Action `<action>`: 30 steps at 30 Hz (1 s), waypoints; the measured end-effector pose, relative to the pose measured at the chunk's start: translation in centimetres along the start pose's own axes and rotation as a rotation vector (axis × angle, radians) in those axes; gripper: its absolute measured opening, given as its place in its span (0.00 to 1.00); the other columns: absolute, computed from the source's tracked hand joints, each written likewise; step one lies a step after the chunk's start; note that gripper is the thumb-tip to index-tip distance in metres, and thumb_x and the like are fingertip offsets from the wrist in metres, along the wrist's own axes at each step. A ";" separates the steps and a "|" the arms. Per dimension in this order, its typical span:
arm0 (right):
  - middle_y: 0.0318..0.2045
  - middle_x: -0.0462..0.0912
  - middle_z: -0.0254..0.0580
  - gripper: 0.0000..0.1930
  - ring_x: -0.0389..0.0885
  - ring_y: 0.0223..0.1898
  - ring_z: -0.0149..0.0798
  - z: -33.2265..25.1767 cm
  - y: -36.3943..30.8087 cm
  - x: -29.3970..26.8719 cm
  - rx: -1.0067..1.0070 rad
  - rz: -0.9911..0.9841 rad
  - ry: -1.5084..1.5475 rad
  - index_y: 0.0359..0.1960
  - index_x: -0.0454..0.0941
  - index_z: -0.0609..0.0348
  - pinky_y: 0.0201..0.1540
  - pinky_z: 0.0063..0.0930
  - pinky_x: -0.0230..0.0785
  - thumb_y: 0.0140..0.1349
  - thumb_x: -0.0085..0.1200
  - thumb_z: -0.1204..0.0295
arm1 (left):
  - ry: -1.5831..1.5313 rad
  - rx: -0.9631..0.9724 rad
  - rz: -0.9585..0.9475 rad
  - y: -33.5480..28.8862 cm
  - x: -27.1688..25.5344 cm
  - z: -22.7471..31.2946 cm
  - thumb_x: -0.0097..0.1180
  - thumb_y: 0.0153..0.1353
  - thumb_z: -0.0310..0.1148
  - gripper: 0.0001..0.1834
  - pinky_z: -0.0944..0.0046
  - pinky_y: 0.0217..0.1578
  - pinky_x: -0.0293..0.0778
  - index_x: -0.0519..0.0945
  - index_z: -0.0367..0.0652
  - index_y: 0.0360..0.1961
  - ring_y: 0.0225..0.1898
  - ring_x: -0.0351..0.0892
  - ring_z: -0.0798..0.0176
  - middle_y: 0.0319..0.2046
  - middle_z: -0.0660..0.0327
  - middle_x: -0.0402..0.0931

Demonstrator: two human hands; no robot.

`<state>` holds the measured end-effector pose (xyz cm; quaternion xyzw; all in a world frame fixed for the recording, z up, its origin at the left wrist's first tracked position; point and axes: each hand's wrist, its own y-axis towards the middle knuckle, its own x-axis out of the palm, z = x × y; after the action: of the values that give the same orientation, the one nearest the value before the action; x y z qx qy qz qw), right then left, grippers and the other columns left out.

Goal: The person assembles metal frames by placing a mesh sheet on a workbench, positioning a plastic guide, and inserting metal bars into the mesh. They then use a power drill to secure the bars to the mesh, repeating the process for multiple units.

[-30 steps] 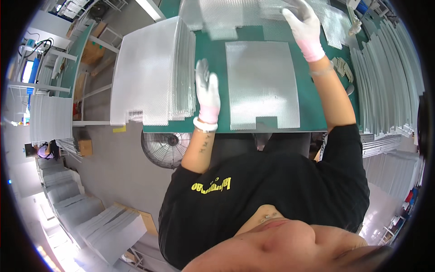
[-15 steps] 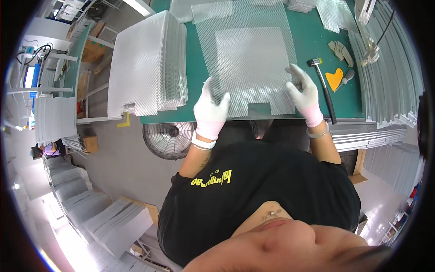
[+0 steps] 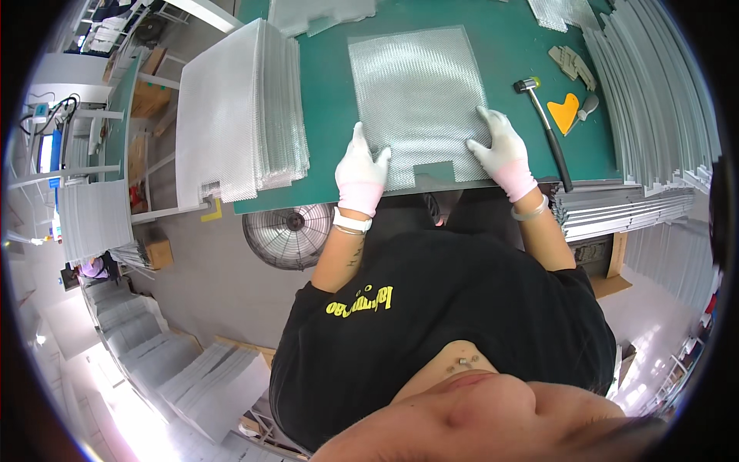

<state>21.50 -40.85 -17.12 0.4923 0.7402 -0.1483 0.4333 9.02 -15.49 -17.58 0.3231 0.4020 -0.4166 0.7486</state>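
A stack of translucent grey mesh sheets [image 3: 419, 92] with a square notch in its near edge lies on the green table before me. My left hand [image 3: 360, 175], in a white glove with a pink cuff, grips its near left edge, thumb over the top. On the opposite edge my right hand [image 3: 504, 154], gloved alike, has its fingers along the side and its thumb on the upper face. Between the hands the surface bows slightly.
A taller stack of mesh sheets [image 3: 219, 108] stands at the left. Right of my hands lie a hammer [image 3: 545, 123], a yellow scraper [image 3: 563, 113], a grey-handled tool [image 3: 588, 106] and grey-beige pieces [image 3: 572, 65]. Upright panels [image 3: 643, 100] line the right side. A fan [image 3: 289, 237] stands below the table.
The larger, skewed mesh sheet beneath the notched one is no longer visible there. My hands have closed in on the notched sheets' side edges, the right one moving left.
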 end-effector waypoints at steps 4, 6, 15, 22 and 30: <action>0.60 0.73 0.50 0.34 0.76 0.59 0.51 -0.1 -0.2 0.1 0.033 -0.029 -0.032 0.65 0.69 0.55 0.60 0.38 0.72 0.56 0.66 0.64 | 0.022 -0.001 -0.028 0.1 0.1 0.0 0.66 0.58 0.43 0.43 0.54 0.50 0.78 0.62 0.35 0.69 0.52 0.81 0.45 0.56 0.45 0.76; 0.61 0.72 0.51 0.33 0.75 0.60 0.53 -0.3 0.0 0.0 0.050 -0.047 -0.035 0.64 0.70 0.55 0.60 0.39 0.72 0.56 0.66 0.64 | 0.030 0.008 -0.014 -0.2 0.3 -0.3 0.66 0.58 0.44 0.43 0.54 0.50 0.78 0.62 0.35 0.69 0.52 0.80 0.45 0.56 0.45 0.76; 0.61 0.70 0.53 0.33 0.75 0.59 0.55 -1.9 0.7 -1.0 0.175 -0.157 -0.085 0.63 0.71 0.54 0.59 0.39 0.73 0.55 0.67 0.65 | 0.039 -0.127 -0.123 0.4 -0.9 0.8 0.67 0.57 0.44 0.41 0.52 0.54 0.75 0.65 0.36 0.68 0.56 0.77 0.45 0.58 0.46 0.74; 0.56 0.74 0.53 0.22 0.79 0.53 0.56 0.4 4.3 -3.7 -0.113 -0.229 -0.164 0.52 0.80 0.55 0.58 0.42 0.73 0.56 0.63 0.63 | 0.328 0.328 -0.093 1.0 -0.8 -1.2 0.59 0.62 0.45 0.36 0.35 0.69 0.52 0.67 0.44 0.70 0.71 0.59 0.41 0.71 0.50 0.60; 0.63 0.74 0.62 0.28 0.74 0.65 0.53 8.7 30.5 -12.1 0.112 0.577 0.095 0.60 0.76 0.64 0.66 0.41 0.65 0.63 0.55 0.57 | 0.311 0.297 -0.198 1.5 -0.8 -0.7 0.52 0.64 0.42 0.32 0.32 0.71 0.46 0.69 0.45 0.68 0.72 0.56 0.38 0.72 0.49 0.59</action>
<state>53.64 -39.43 -6.33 0.7118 0.5800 -0.0364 0.3945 9.86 -13.94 -16.99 0.4487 0.4766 -0.4879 0.5775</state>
